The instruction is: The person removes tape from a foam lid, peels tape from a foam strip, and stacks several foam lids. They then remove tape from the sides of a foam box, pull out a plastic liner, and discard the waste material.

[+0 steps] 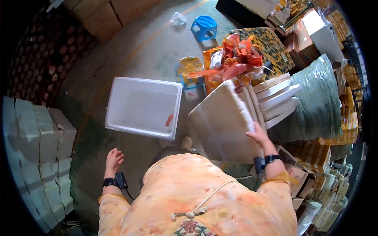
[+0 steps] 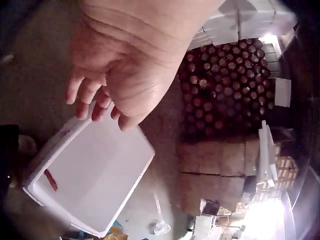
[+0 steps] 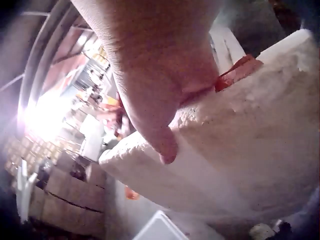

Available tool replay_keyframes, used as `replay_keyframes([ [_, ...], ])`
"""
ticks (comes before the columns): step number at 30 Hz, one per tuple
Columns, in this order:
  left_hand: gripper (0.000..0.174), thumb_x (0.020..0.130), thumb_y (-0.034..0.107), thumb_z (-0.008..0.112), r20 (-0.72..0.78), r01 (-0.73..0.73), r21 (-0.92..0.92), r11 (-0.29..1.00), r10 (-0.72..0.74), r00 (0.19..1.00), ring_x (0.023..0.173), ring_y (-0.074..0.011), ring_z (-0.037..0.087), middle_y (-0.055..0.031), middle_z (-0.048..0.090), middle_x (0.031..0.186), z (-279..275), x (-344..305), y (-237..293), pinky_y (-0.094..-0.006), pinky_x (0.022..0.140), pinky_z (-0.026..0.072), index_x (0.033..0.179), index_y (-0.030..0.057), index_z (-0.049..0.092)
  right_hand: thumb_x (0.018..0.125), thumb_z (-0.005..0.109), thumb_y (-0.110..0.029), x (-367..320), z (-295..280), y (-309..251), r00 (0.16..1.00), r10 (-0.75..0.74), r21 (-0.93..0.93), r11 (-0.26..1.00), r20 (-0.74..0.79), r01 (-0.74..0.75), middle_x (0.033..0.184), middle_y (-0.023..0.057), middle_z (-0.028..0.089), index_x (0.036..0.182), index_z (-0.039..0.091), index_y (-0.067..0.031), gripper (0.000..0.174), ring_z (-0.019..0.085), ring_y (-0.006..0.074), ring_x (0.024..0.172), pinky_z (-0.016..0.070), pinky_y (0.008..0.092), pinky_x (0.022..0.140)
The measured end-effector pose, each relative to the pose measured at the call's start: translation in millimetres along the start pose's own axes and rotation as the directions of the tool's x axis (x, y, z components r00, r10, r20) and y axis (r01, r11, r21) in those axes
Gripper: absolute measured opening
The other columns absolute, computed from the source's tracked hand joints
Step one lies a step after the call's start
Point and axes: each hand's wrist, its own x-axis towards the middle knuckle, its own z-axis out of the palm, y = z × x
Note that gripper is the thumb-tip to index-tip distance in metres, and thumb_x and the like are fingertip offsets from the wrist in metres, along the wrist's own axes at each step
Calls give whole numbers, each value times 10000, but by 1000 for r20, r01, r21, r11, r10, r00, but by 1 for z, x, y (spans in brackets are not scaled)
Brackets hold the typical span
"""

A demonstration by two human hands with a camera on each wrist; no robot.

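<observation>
Tall stack of white blocks (image 1: 31, 145) along the person's left; big green-wrapped bundle (image 1: 315, 102) off to the right. Between them, on the floor ahead and a little left, a white box (image 1: 141, 104), inside facing up, long axis running roughly across the person's front. Right of the box, a tilted foam slab (image 1: 224, 122), its broad face turned partly toward the box; foreshortening hides which way its own length runs. A row of thinner white slabs (image 1: 279, 98) sits just right of it, a heap of orange and red bags (image 1: 240, 59) beyond, a blue stool (image 1: 204, 27) farther out. Right hand (image 1: 259, 137) grasps the foam slab by its rough edge: thumb on the face toward the wrist camera, fingers over and behind. From that grip most of the slab spreads leftward, and the box lies farther left and forward, past it. Left hand (image 1: 114, 159) is nearer the box, held in the air short of its near-left corner, fingers loosely bent, grasping nothing. Smallest item: a red strip (image 1: 169, 120) inside the box, by its right wall.
</observation>
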Motion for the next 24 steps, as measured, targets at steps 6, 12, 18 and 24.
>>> replay_keyframes([
  [6,370,882,342,485,-104,60,91,994,-51,993,826,-185,547,-26,518,950,-38,-26,-12,-352,655,446,1196,165,400,592,748,-209,29,77,59,993,91,-104,990,-81,-99,1026,158,555,1136,437,-48,648,546,264,957,430,350,826],
  [12,375,863,369,515,-130,88,98,991,-75,989,823,-194,543,-8,525,938,-89,-35,-8,-367,630,448,1183,209,404,633,711,-206,42,70,81,859,404,-308,813,-314,-494,1155,167,506,1182,422,-111,628,483,332,1081,416,392,888],
  [18,395,864,376,511,-183,91,188,978,-56,981,924,-212,519,-24,501,1034,-63,-42,12,-396,732,424,1197,195,397,709,616,-196,39,66,94,768,443,-190,797,-462,-573,1235,161,428,1217,415,-102,554,414,307,1148,367,385,945],
  [24,371,874,352,501,-19,31,244,969,-27,999,964,-208,503,-26,488,1082,-24,-36,16,-383,753,407,1199,197,412,703,632,-218,46,116,69,956,227,-315,908,-185,-276,1096,155,548,1079,552,-70,412,507,299,1045,413,379,893],
])
